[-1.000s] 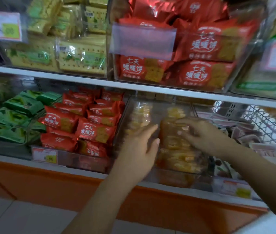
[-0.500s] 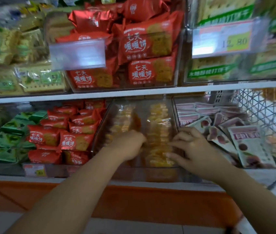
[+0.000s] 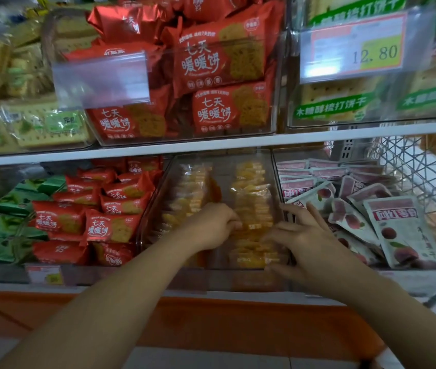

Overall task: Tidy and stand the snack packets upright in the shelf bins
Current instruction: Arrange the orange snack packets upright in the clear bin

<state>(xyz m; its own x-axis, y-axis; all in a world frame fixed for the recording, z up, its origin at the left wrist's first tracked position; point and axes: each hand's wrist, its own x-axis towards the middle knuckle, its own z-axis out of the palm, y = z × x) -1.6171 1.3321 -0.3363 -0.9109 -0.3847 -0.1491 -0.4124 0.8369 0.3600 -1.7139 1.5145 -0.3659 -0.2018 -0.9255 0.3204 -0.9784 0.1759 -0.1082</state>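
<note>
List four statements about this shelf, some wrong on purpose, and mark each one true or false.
1. The left hand and the right hand are both at the yellow packets in the clear bin. True.
2. On the lower shelf, the red packets lie to the right of that bin. False: they lie to its left, and the white pouches are on its right.
3. The price tag at the upper right reads 12.80. True.
4. The bin straight above the hands holds blue packets. False: it holds the upper red packets.
</note>
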